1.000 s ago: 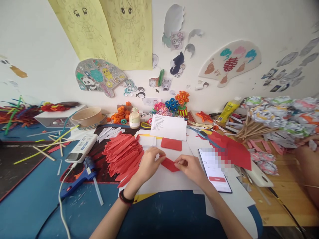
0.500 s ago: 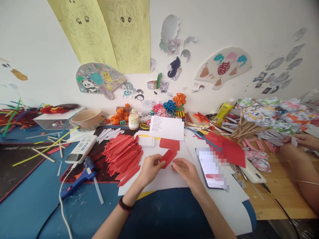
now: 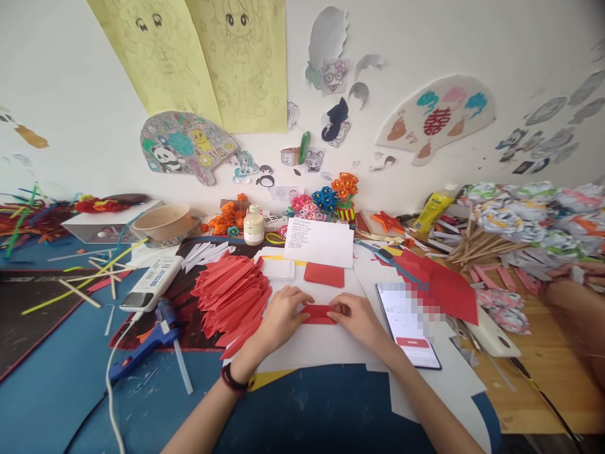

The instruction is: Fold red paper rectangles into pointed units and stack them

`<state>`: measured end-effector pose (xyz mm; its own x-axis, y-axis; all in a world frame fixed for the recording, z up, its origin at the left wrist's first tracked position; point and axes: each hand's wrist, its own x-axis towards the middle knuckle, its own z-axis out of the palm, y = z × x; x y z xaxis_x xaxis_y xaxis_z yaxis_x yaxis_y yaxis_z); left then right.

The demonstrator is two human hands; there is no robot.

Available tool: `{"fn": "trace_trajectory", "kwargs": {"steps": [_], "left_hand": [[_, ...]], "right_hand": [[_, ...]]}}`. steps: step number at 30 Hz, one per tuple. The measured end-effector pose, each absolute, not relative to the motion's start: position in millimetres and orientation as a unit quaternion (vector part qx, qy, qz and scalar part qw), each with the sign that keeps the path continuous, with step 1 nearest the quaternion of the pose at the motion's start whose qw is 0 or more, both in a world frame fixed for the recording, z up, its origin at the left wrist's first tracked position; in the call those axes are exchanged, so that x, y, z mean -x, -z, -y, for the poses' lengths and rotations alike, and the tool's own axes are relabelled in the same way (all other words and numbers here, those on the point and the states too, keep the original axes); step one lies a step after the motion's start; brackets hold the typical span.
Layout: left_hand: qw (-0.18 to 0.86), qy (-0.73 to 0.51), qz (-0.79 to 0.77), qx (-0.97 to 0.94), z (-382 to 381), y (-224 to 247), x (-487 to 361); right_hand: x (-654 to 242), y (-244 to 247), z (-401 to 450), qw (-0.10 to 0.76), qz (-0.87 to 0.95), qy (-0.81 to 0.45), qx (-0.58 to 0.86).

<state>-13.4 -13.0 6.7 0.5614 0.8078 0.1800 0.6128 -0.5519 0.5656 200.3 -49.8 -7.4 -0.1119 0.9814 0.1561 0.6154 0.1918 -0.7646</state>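
A folded strip of red paper (image 3: 317, 314) lies level over the white sheets, held at both ends. My left hand (image 3: 287, 313) pinches its left end between thumb and fingers. At the right end, the fingers of my right hand (image 3: 354, 318) are closed on the same strip. Just beyond it rests a flat red paper rectangle (image 3: 324, 275). To the left of my left hand is a large heap of folded red paper pieces (image 3: 231, 296). White paper (image 3: 302, 356) spreads beneath both hands.
A phone (image 3: 407, 328) lies right of my right hand, near red sheets (image 3: 449, 287). On the left are a blue glue gun (image 3: 151, 343) and a white power bank (image 3: 152, 284). A bottle (image 3: 254, 226) and a handwritten card (image 3: 319, 243) stand behind. Another person's arm (image 3: 574, 309) reaches in at far right.
The red strip has turned from slanted to level and come down toward the white paper. My right hand, apart from it before, now grips its right end. The view has shifted slightly.
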Motion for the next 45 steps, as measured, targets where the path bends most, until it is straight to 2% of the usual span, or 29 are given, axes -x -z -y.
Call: {"fn": "trace_trajectory", "kwargs": {"steps": [6,14,26,38,45], "left_hand": [[0.246,-0.227,-0.429,-0.839,11.2,-2.1,13.4],[0.242,-0.24,-0.419,-0.841,10.4,-2.0,14.0],[0.237,-0.261,-0.437,-0.828,11.2,4.4,12.3],[0.121,-0.246,-0.403,-0.873,19.8,6.2,9.9],[0.023,-0.196,-0.378,-0.905,28.2,4.1,12.2]], "right_hand": [[-204.6,5.6,48.0,0.338,0.693,-0.31,0.557],[-196.9,8.2,43.5,0.323,0.687,-0.281,0.586],[-196.5,7.8,44.6,0.358,0.655,-0.287,0.601],[-195.1,8.7,48.0,0.387,0.679,-0.27,0.563],[-193.6,13.5,55.3,0.374,0.733,-0.178,0.54]]}}
